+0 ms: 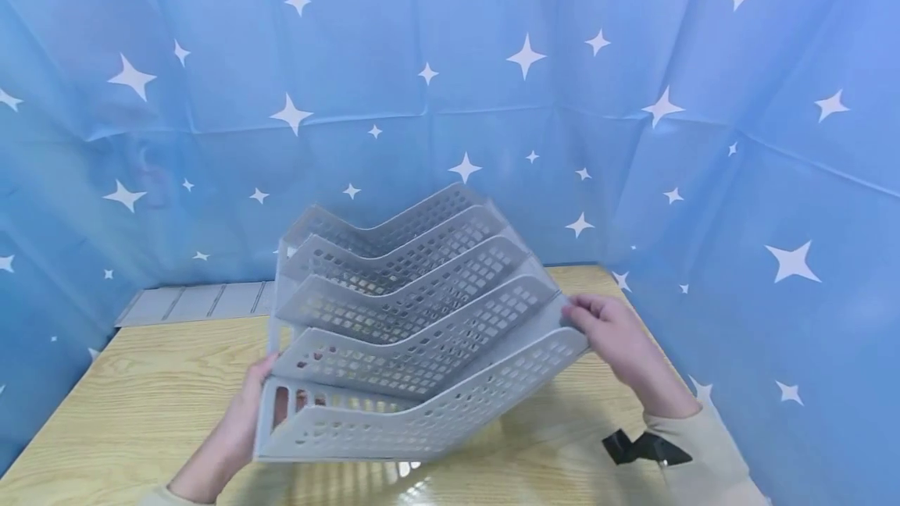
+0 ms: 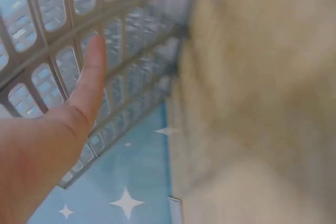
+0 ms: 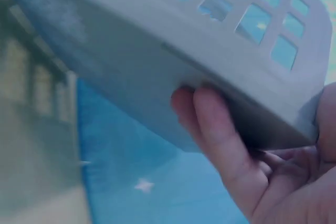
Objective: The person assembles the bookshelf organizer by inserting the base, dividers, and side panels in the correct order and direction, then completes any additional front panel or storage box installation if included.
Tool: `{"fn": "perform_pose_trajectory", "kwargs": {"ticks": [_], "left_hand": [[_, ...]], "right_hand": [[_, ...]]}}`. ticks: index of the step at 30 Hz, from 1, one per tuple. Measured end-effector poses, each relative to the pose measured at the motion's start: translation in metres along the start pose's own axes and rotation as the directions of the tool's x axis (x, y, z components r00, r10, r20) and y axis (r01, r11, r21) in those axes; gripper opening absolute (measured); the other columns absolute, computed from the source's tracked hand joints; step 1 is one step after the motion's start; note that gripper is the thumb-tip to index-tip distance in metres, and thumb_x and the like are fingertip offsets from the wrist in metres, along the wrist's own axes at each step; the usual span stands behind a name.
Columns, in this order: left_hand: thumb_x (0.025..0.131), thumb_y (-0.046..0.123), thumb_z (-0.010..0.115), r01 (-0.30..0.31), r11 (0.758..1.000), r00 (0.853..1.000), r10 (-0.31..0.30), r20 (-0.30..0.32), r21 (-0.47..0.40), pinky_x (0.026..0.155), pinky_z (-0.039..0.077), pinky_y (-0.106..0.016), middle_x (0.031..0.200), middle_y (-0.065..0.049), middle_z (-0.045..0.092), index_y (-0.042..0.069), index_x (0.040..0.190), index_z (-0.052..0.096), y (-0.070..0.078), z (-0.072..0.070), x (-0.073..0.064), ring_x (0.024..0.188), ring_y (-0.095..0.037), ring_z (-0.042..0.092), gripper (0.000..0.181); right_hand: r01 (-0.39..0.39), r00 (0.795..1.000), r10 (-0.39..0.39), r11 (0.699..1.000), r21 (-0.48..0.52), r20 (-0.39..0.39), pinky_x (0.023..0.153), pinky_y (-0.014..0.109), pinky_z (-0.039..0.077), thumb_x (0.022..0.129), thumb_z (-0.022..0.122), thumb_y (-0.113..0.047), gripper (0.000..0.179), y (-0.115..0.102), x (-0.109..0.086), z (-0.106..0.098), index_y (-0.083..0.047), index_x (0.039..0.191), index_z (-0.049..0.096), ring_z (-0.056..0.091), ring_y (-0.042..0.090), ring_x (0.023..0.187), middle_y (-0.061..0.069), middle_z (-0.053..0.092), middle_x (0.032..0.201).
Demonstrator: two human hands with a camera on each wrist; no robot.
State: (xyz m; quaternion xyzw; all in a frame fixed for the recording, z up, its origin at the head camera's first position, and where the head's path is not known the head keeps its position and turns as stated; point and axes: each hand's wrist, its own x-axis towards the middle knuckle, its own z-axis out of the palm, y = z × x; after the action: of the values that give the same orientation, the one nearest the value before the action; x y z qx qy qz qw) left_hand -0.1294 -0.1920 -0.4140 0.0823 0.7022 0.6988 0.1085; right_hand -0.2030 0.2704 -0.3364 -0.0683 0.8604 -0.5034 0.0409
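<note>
A grey plastic file rack (image 1: 422, 318), with several perforated dividers and slots, is held tilted above the wooden table. At its left side my left hand (image 1: 242, 412) holds the latticed wall, with skin showing through the openings. One straight finger (image 2: 92, 77) lies along that lattice in the left wrist view. My right hand (image 1: 615, 330) grips the right edge, thumb on top. From the right wrist view, bent fingers (image 3: 212, 114) press against the underside of the rack (image 3: 121, 66), near a corner.
The wood-grain table (image 1: 141, 389) lies beneath, with the rack's shadow on it. A flat grey slatted panel (image 1: 204, 301) rests at the table's back left edge. A blue curtain (image 1: 351, 61) with white stars surrounds the back and sides. A black strap (image 1: 643, 447) is on the right sleeve.
</note>
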Motion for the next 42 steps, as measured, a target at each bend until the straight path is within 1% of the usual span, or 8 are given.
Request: {"fn": "perform_pose_trajectory", "kwargs": {"ticks": [5,11,19,26,29,32,35,42], "left_hand": [[0.114,0.035,0.003,0.021,0.945,0.998,-0.003,-0.057,0.326,0.078,0.059,-0.036,0.099,-0.019,0.068,-0.013,0.142,0.044,-0.029,0.016,-0.003,0.087,-0.024,0.069,0.069],[0.116,0.038,0.016,0.143,0.964,0.985,-0.161,0.059,0.226,0.052,0.05,-0.025,0.078,-0.005,0.06,-0.014,0.121,0.056,-0.048,0.037,-0.004,0.061,-0.012,0.058,0.066],[0.113,0.026,0.031,0.3,0.948,0.931,-0.315,0.182,0.106,0.058,0.049,-0.025,0.083,-0.004,0.064,-0.003,0.101,0.062,-0.057,0.063,-0.002,0.064,-0.013,0.06,0.044],[0.112,0.025,0.041,0.115,0.938,0.981,-0.16,0.113,0.326,0.056,0.053,-0.03,0.086,-0.008,0.066,-0.003,0.107,0.061,-0.021,0.058,0.005,0.067,-0.018,0.061,0.036],[0.111,0.025,0.045,0.023,0.876,0.998,-0.05,0.043,0.481,0.056,0.055,-0.031,0.087,-0.006,0.065,0.0,0.108,0.062,0.013,0.048,0.015,0.068,-0.02,0.061,0.031],[0.111,0.022,0.045,-0.046,0.781,0.998,0.059,0.001,0.622,0.057,0.054,-0.029,0.085,-0.004,0.064,-0.001,0.11,0.063,0.052,0.036,0.031,0.07,-0.019,0.06,0.029],[0.11,0.017,0.043,-0.104,0.662,0.985,0.17,-0.014,0.742,0.06,0.053,-0.03,0.084,-0.006,0.063,-0.005,0.115,0.061,0.092,0.026,0.049,0.072,-0.018,0.057,0.029],[0.11,0.018,0.041,-0.164,0.421,0.939,0.342,0.011,0.892,0.086,0.054,-0.049,0.107,-0.018,0.063,-0.006,0.122,0.058,0.167,0.018,0.099,0.094,-0.03,0.06,0.031]], "right_hand": [[0.132,0.984,-0.145,0.984,-0.122,-0.103,0.066,0.027,0.058,0.108,0.05,-0.013,0.036,-0.028,0.006,-0.021,0.014,0.129,0.063,0.066,0.007,0.073,0.015,0.075,0.096],[0.282,0.928,-0.346,0.893,-0.351,-0.135,0.077,0.033,0.055,0.106,0.052,-0.009,0.029,-0.051,0.018,-0.029,0.007,0.12,0.072,0.069,0.025,0.092,0.022,0.075,0.107],[0.374,0.896,-0.44,0.815,-0.444,-0.054,0.081,0.046,0.051,0.107,0.054,-0.008,0.028,-0.065,0.034,-0.031,0.008,0.121,0.072,0.069,0.037,0.101,0.027,0.071,0.119],[0.398,0.895,-0.446,0.794,-0.46,0.006,0.073,0.036,0.051,0.105,0.056,-0.004,0.027,-0.065,0.057,-0.034,0.008,0.125,0.07,0.063,0.022,0.07,0.027,0.071,0.12],[0.357,0.922,-0.388,0.834,-0.422,0.014,0.063,0.03,0.046,0.104,0.056,-0.003,0.028,-0.065,0.074,-0.041,0.007,0.129,0.067,0.045,0.014,0.056,0.028,0.068,0.125],[0.296,0.951,-0.308,0.881,-0.369,0.028,0.08,0.038,0.057,0.105,0.056,-0.003,0.03,-0.067,0.091,-0.048,0.006,0.132,0.065,0.069,0.029,0.082,0.028,0.064,0.133],[0.245,0.969,-0.242,0.906,-0.346,0.054,0.103,0.051,0.05,0.105,0.056,-0.005,0.031,-0.068,0.107,-0.055,0.004,0.134,0.065,0.058,0.042,0.13,0.028,0.061,0.136],[0.262,0.964,-0.226,0.891,-0.37,0.139,0.111,0.055,0.044,0.104,0.058,-0.007,0.031,-0.072,0.132,-0.061,-0.001,0.133,0.068,0.054,0.042,0.134,0.023,0.064,0.136]]}}
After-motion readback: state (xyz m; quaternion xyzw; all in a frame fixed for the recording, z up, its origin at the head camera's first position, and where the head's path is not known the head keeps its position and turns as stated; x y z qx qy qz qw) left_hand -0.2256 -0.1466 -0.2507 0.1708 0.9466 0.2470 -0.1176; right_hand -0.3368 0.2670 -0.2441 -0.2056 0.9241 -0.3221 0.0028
